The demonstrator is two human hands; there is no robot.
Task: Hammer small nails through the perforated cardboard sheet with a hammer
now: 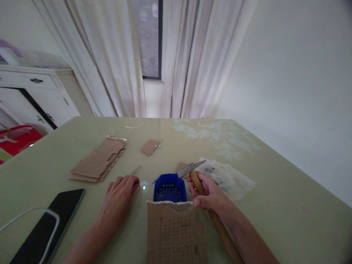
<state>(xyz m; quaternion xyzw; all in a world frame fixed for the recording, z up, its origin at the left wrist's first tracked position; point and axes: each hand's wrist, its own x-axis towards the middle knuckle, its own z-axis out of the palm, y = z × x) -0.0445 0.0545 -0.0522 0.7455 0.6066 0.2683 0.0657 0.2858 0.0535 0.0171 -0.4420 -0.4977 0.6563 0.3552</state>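
My right hand [206, 192] is wrapped around the wooden handle of a hammer [200, 183], whose narrow metal head points up and left over a blue perforated tray [170, 179]. My left hand [122, 189] lies on the table with its fingers curled and thumb and index finger close together; what they pinch, if anything, is too small to make out. Just beyond its knuckles is a thin metal tool [135, 170], and a round shiny spot lies by the fingertips. In front of me, a cardboard piece with rows of holes [174, 234] overlaps the tray's near side.
Stacked perforated cardboard [99, 157] lies at left, behind a black tablet-like slab [55, 220] with a white cable [52, 211] across it. A small cardboard square [150, 147] lies farther back. A crumpled clear plastic bag [231, 179] sits beyond my right hand on the table [275, 205].
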